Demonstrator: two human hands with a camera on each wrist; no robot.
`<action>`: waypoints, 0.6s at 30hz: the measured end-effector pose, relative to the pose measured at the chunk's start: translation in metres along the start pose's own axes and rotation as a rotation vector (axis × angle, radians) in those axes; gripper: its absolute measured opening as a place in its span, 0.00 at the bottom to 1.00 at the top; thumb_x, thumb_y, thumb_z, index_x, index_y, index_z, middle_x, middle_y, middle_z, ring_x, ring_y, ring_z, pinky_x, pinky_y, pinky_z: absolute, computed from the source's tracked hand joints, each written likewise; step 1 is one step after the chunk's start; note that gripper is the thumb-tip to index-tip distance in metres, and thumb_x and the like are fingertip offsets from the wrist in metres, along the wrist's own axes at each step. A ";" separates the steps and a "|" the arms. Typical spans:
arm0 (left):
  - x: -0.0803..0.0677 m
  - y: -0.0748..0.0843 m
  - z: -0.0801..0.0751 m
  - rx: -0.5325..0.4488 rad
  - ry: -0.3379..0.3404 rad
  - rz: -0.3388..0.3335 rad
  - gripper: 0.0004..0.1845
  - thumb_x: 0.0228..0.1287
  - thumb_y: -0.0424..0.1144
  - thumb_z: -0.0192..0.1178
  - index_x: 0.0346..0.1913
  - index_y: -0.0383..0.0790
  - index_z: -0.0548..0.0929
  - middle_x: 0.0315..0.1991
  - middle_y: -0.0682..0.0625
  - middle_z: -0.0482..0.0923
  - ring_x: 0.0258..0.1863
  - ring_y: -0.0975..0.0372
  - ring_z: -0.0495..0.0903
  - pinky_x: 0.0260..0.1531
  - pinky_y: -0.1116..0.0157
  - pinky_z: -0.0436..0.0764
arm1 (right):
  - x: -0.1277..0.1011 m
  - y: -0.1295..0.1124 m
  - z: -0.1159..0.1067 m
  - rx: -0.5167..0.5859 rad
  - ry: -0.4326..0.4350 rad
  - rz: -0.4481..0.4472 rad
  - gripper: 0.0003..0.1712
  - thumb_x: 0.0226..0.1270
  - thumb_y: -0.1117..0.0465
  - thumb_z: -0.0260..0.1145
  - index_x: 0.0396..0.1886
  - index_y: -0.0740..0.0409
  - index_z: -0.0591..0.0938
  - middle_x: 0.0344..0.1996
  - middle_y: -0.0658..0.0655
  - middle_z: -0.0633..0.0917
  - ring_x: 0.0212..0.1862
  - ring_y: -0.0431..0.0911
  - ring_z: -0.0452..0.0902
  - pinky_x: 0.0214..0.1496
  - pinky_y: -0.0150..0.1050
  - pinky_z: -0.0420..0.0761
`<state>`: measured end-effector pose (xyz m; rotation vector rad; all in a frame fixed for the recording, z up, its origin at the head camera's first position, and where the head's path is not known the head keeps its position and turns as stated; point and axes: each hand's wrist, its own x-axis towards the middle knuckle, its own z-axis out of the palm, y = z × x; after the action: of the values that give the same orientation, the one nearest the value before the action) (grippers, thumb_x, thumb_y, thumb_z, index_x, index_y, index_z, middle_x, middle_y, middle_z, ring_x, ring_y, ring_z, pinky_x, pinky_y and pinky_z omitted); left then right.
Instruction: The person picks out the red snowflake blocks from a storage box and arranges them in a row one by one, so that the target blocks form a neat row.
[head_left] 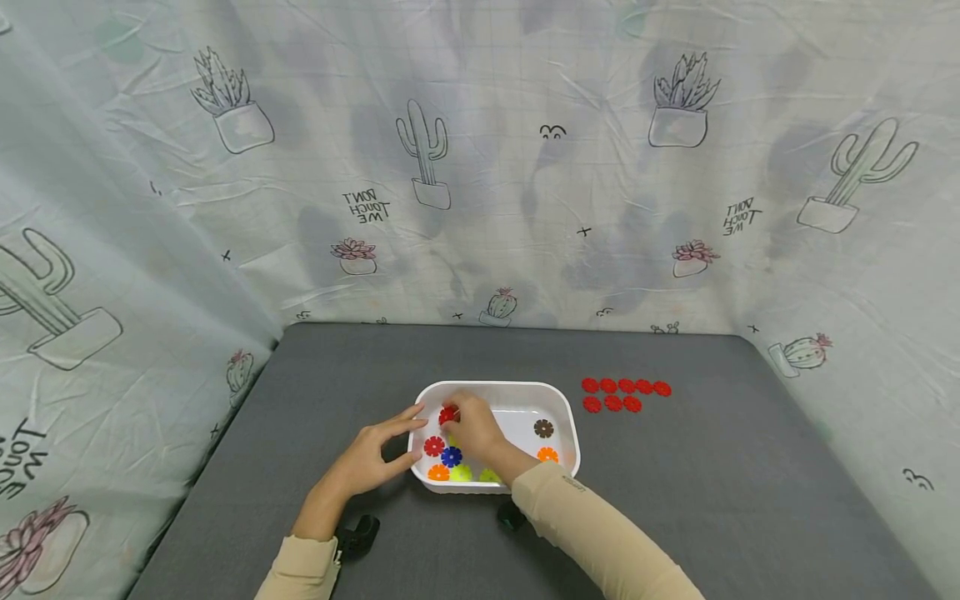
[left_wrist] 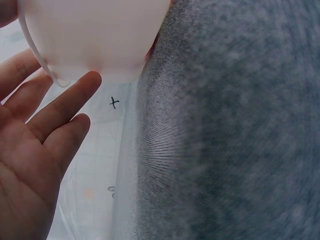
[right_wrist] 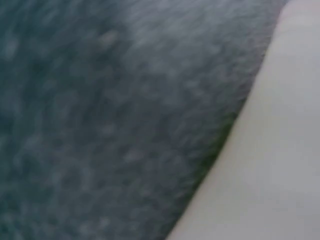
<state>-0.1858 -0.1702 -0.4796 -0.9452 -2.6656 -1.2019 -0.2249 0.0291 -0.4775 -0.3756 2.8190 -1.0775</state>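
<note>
A white tray (head_left: 534,392) stands on the table with flower-shaped notched discs inside. My left hand (head_left: 367,457) rests at the tray's left end, fingers spread and fairly straight, the fingertips touching its wall; the left wrist view shows these fingers (left_wrist: 65,107) against the outside. Inside the tray's left part, my right hand (head_left: 476,429) pinches a red disc (head_left: 447,415), partly hidden by the fingers. Close by lie another red disc (head_left: 434,447), a blue disc (head_left: 452,457), an orange disc (head_left: 438,472) and a yellow-green disc (head_left: 461,473). The right wrist view shows only the tray wall (right_wrist: 270,165) and table.
Right of the tray, several red discs (head_left: 613,403) lie in two rows on the grey table (head_left: 675,500). A brown disc (head_left: 543,428) and an orange disc (head_left: 548,455) sit in the tray's right part. A cactus-printed curtain (head_left: 495,167) hangs behind.
</note>
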 end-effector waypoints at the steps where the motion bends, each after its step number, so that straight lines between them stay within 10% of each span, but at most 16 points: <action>1: 0.000 0.000 0.000 0.002 0.003 0.003 0.24 0.54 0.44 0.62 0.56 0.45 0.75 0.64 0.51 0.64 0.60 0.56 0.68 0.54 0.48 0.69 | 0.000 0.000 -0.001 0.018 0.005 0.001 0.18 0.53 0.62 0.67 0.46 0.56 0.79 0.40 0.52 0.81 0.34 0.40 0.73 0.42 0.30 0.79; 18: 0.000 0.002 0.000 -0.011 -0.008 -0.031 0.24 0.54 0.43 0.62 0.56 0.45 0.75 0.63 0.53 0.65 0.59 0.57 0.69 0.53 0.49 0.70 | -0.016 0.000 -0.032 0.323 0.060 0.036 0.19 0.53 0.66 0.65 0.47 0.57 0.79 0.39 0.55 0.82 0.37 0.42 0.76 0.36 0.29 0.79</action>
<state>-0.1845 -0.1695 -0.4789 -0.9160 -2.6922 -1.2233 -0.2157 0.0539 -0.4538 -0.2637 2.6221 -1.5273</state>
